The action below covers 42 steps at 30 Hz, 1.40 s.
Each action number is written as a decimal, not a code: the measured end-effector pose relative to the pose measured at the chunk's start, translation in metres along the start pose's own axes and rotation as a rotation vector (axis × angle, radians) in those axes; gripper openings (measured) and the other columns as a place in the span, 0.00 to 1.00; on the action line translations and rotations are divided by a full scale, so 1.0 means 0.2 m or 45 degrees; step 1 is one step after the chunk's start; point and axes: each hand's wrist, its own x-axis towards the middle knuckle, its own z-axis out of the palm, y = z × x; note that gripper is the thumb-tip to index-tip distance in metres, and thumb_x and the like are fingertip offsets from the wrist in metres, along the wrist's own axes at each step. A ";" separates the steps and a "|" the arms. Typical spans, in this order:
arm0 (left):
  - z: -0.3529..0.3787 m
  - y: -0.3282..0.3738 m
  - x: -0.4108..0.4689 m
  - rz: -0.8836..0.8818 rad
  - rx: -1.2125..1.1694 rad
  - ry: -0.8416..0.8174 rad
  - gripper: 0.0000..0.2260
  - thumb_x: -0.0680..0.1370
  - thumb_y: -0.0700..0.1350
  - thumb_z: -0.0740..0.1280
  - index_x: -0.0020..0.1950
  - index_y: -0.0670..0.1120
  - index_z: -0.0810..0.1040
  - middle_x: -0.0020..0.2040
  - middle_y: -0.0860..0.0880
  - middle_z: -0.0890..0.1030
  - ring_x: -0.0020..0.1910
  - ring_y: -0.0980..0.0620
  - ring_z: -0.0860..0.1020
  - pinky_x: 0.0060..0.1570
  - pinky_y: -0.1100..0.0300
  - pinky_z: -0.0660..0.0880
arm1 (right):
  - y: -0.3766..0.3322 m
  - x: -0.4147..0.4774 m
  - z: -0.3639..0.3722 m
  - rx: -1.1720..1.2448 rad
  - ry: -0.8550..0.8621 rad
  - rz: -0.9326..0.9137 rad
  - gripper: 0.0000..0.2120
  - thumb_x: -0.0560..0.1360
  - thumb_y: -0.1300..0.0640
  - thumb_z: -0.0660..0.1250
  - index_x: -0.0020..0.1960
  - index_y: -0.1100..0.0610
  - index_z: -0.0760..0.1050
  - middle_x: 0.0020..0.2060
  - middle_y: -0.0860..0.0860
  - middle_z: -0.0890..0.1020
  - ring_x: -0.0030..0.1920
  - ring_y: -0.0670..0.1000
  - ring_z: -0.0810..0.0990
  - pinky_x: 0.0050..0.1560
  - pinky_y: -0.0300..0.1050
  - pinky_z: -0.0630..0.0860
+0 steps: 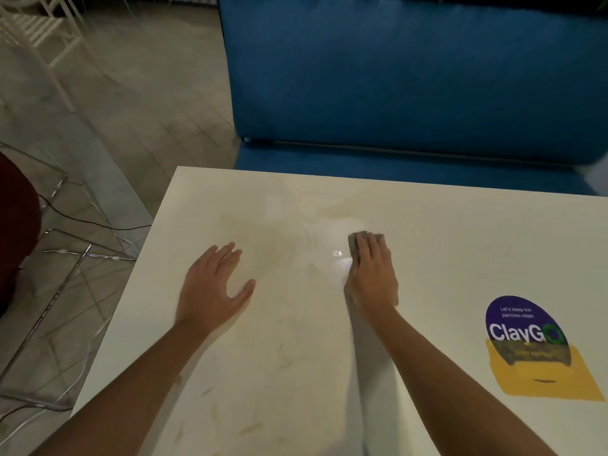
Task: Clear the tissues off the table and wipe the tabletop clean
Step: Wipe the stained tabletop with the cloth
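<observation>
1. The glossy white rectangular desk point(460, 245) carries no loose tissues that can be seen; judged from that, the clearing part looks done and the wiping is in hand.
2. The right hand point(371, 278) lies palm-down near the middle of the desk, well in from every edge, pressing a small grey folded cloth or pad point(357, 240) flat against the surface. Only its far end shows past the fingertips; the rest is hidden under the hand. The grip here is a flat press with fingers held together, not a pinch.
3. The left hand point(214, 287) rests open and empty on the desk toward the left edge, fingers spread wide, seemingly bracing.
4. A wet sheen sits just left of the cloth, and pale brownish smears point(263, 232) run between the hands and toward the far edge; fainter streaks lie toward the near edge.
5. The cloth appears soft, thin and light, probably damp, so it would likely bunch or slide out unless the palm spreads the pressure over its full face.
6. The desk looks hard and slick, so steady downward weight will probably matter more than speed.
7. A round purple sticker point(523, 327) over a yellow patch lies near the right edge, apart from the wiping.
</observation>
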 end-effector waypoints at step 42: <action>0.09 0.00 0.20 -0.087 0.025 0.001 0.37 0.71 0.70 0.53 0.70 0.45 0.69 0.72 0.49 0.67 0.73 0.47 0.61 0.71 0.50 0.57 | -0.04 0.46 0.03 -0.010 -0.070 -0.104 0.21 0.80 0.59 0.52 0.73 0.59 0.60 0.72 0.55 0.63 0.73 0.53 0.57 0.71 0.42 0.50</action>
